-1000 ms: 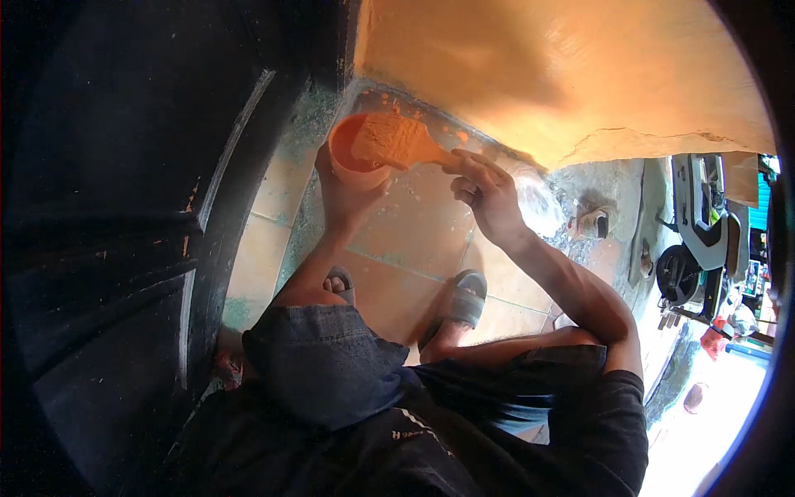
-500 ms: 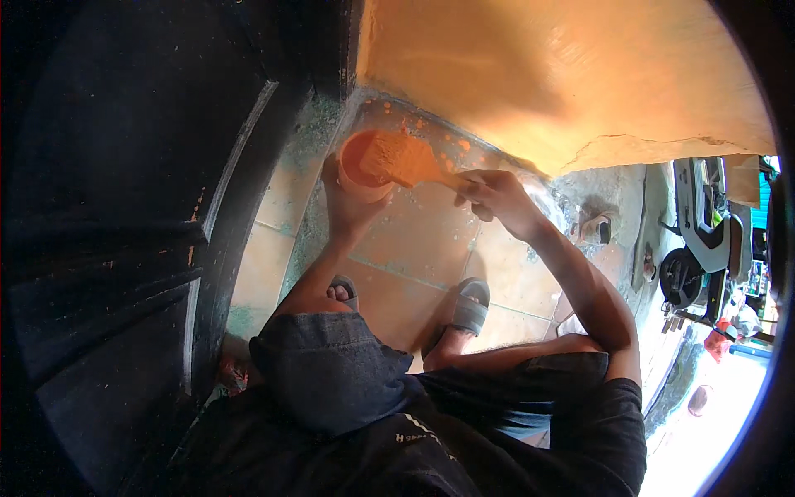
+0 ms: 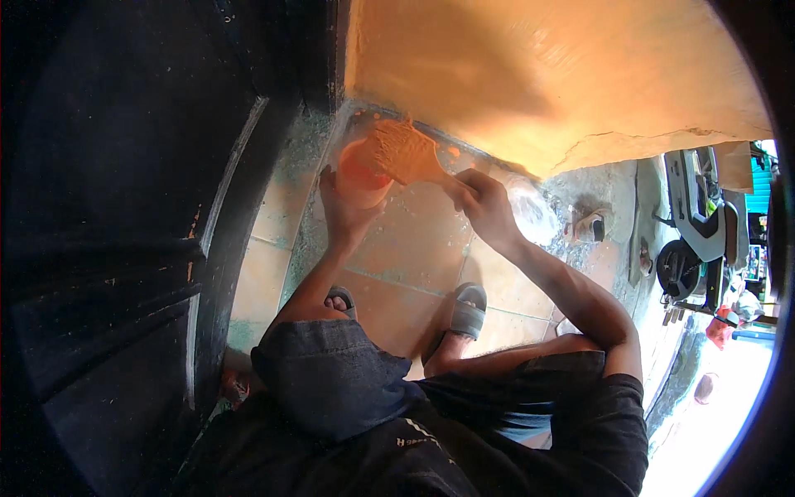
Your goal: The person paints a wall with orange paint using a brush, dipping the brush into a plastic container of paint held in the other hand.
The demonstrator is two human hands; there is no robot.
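My left hand (image 3: 344, 203) is closed round the near left side of an orange paint cup (image 3: 364, 189), keeping it upright with its mouth toward me. In my right hand (image 3: 483, 205) is the handle of a wide paintbrush (image 3: 424, 161), gripped between thumb and fingers. Thick orange paint coats the bristles, which lie across the cup's right rim and partly cover its opening. Reddish-orange paint shows inside the cup. The brush tip points up and to the left, toward the corner of the wall.
An orange-painted wall (image 3: 530, 74) with a crack along its bottom rises ahead. To the left stands a black panelled door (image 3: 124, 207). Paint drops spot the tiled floor (image 3: 397, 290) between my sandalled feet. A motorbike (image 3: 700, 224) is at the far right.
My right hand has tilted the brush, lifting its bristles higher toward the wall and across the cup's rim. My left hand still holds the cup in about the same place.
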